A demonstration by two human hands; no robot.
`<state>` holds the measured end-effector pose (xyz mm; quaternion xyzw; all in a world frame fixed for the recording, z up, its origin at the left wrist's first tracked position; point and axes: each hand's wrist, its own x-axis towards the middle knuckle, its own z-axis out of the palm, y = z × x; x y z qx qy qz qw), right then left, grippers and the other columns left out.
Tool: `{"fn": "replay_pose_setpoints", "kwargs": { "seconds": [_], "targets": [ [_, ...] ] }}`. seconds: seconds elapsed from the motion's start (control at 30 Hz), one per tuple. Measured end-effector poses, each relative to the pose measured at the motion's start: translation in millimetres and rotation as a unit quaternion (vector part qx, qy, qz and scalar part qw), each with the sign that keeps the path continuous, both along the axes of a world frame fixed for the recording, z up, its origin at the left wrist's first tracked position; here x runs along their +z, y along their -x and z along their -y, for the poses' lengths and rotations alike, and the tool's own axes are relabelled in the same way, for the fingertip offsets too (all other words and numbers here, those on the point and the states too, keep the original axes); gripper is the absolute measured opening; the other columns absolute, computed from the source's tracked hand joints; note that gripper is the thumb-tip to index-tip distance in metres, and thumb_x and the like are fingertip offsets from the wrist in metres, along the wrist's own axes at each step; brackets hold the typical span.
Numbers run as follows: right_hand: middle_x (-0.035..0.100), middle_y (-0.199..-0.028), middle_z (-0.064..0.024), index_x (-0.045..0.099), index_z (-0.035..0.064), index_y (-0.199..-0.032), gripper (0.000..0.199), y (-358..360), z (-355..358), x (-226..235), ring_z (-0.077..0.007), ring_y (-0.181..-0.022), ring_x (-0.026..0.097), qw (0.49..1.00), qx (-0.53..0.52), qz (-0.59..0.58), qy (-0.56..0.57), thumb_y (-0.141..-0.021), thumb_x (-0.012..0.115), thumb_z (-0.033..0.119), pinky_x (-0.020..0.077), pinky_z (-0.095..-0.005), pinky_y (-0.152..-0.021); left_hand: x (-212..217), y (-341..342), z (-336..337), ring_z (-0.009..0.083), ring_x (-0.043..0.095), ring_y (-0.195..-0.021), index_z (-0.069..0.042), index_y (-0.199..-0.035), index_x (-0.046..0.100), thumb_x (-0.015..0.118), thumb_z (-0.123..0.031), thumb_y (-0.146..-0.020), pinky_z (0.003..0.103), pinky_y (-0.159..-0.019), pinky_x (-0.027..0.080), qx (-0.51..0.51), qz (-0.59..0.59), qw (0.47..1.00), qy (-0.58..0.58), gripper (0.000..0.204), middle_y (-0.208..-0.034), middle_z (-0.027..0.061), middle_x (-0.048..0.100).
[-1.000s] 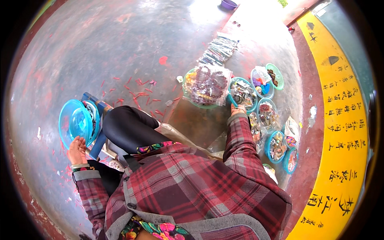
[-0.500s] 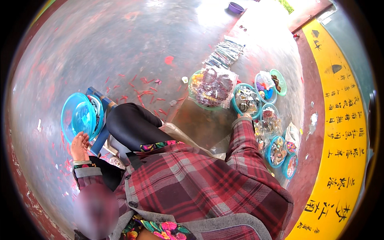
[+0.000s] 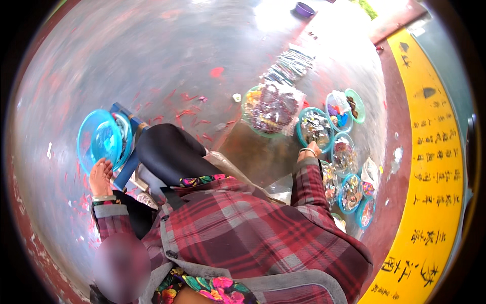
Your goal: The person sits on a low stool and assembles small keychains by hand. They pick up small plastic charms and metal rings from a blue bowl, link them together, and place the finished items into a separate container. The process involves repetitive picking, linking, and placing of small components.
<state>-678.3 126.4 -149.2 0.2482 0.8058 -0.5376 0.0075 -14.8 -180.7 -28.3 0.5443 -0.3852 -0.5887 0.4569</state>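
Left hand [image 3: 101, 175] open, fingers at rim of blue basin [image 3: 104, 142] on stool [image 3: 132, 152] edge; a nudge could tip it. Right hand [image 3: 310, 150] at bowl [image 3: 315, 128]; grip unclear.

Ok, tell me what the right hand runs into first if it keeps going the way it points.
The right hand points up toward the teal bowl of small mixed bits just beyond its fingertips; it would likely meet that first, though whether it touches already is unclear.

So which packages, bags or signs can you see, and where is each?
Clear plastic bag of small dark pieces: in a teal bowl, ahead of the right hand.
Flat clear packets: fanned on the floor beyond it.
Yellow strip with dark characters: along the right edge.
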Motion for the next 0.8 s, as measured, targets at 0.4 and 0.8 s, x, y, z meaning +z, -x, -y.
{"fn": "replay_pose_setpoints", "kwargs": {
  "seconds": [0.4,0.8],
  "targets": [
    [0.046,-0.126,-0.0139,0.038,-0.0013,-0.128,0.047,-233.3,195.3,183.1,-0.0218,-0.113,0.046,0.788,0.487,-0.116,0.36,-0.082,0.045,-0.003,0.0385,-0.0326,-0.09,-90.3,-66.0,23.9,0.0196,0.054,-0.089,-0.001,-0.117,0.048,0.055,-0.009,-0.081,0.03,-0.075,0.043,0.272,0.157,0.944,0.105,0.038,-0.101,0.0096,0.057],
    [0.058,-0.108,-0.0105,0.055,-0.0029,-0.111,0.03,-409.6,350.9,214.8,-0.0179,-0.094,0.059,0.488,0.844,-0.031,0.221,-0.082,0.05,0.006,0.0487,-0.0254,-0.066,-8.9,-3.0,8.7,0.0245,0.058,-0.075,0.004,-0.108,0.05,0.065,-0.016,-0.074,0.037,-0.067,0.048,0.377,0.134,0.906,-0.14,0.042,-0.085,0.0128,0.058]
  ]
}}
